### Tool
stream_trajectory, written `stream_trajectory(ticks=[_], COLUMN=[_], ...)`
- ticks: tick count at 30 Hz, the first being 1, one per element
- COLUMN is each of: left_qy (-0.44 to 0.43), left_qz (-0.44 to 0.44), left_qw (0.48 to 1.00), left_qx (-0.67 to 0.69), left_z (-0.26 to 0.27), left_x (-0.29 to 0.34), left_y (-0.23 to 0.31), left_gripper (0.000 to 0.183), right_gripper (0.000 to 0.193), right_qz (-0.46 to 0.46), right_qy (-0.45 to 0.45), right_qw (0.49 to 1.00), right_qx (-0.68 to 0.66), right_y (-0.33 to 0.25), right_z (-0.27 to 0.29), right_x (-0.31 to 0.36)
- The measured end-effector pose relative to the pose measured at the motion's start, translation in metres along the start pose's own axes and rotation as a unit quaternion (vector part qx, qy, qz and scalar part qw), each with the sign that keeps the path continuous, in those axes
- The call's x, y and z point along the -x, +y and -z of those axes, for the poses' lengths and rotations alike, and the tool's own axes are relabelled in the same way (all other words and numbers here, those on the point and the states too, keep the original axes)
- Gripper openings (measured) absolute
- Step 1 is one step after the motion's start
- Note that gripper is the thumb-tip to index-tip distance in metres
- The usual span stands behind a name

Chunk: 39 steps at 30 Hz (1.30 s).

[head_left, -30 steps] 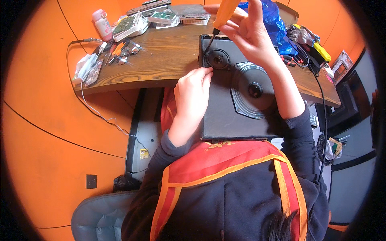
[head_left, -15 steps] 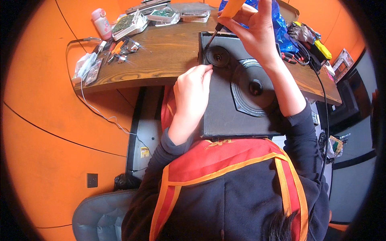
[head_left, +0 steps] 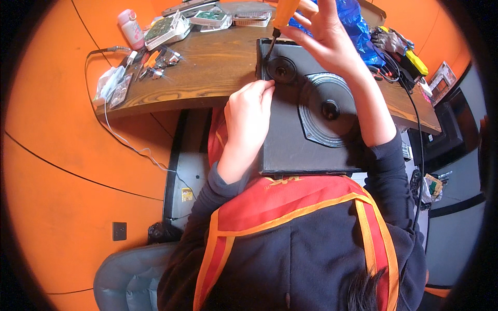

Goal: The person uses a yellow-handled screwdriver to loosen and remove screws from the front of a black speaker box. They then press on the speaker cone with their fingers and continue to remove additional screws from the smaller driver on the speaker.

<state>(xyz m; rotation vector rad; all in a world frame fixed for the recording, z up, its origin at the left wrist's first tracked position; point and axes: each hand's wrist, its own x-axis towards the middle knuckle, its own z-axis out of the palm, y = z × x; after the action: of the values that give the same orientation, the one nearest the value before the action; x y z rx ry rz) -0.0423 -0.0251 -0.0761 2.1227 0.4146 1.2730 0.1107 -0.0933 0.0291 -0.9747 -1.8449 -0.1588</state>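
Observation:
A black speaker box [head_left: 285, 140] leans from my lap against the table edge. Its face carries a small round speaker cone [head_left: 280, 70] at the upper left and a large woofer [head_left: 321, 122] with a grey rim. My right hand [head_left: 332, 46] holds the orange handle of a screwdriver [head_left: 284, 14], thumb against it and some fingers spread. The screwdriver's shaft slants down to the upper-left rim of the small cone. My left hand [head_left: 249, 106] is closed, its fingertips pinched at that cone's lower rim; whatever they hold is hidden.
On the wooden table [head_left: 207, 67] lie white trays of circuit boards [head_left: 168, 32], a pink bottle [head_left: 130, 28] and small tools [head_left: 155, 62]. A blue plastic bag [head_left: 358, 31], gloves [head_left: 386, 41] and black cables sit at the right. A cable [head_left: 418, 135] hangs beside my right arm.
My right hand has turned on the screwdriver, its fingers loosening and spreading, and the handle has shifted slightly left and down. The left hand has barely moved.

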Motion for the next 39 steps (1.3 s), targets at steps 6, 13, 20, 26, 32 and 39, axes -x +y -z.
stream_trajectory(ticks=[6,13,20,26,32,39], left_qy=[-0.002,-0.009,-0.006,-0.012,0.003,0.002], left_qz=[0.002,0.009,0.004,0.010,-0.013,-0.018], left_qw=[1.000,1.000,1.000,1.000,1.000,1.000], left_qx=[-0.002,-0.025,-0.002,-0.011,-0.016,-0.015], left_z=[0.000,0.001,0.000,0.001,-0.001,-0.001], left_x=[0.001,-0.001,-0.002,-0.002,-0.002,-0.002], left_y=[0.000,0.001,-0.002,-0.002,-0.003,-0.003], left_gripper=[0.012,0.012,0.012,0.013,0.014,0.014], right_gripper=[0.077,0.076,0.081,0.082,0.079,0.075], right_qz=[-0.059,-0.013,-0.055,-0.103,-0.040,-0.080], right_qy=[0.053,0.039,0.045,0.067,0.017,0.091], right_qw=[0.997,0.997,0.994,0.989,0.999,0.993], right_qx=[-0.004,-0.070,-0.079,-0.084,0.004,0.008], right_y=[0.006,0.011,0.016,0.006,0.005,0.008], right_z=[0.002,-0.002,-0.002,-0.017,-0.009,-0.013], right_x=[0.003,0.002,0.003,0.004,0.004,0.007])
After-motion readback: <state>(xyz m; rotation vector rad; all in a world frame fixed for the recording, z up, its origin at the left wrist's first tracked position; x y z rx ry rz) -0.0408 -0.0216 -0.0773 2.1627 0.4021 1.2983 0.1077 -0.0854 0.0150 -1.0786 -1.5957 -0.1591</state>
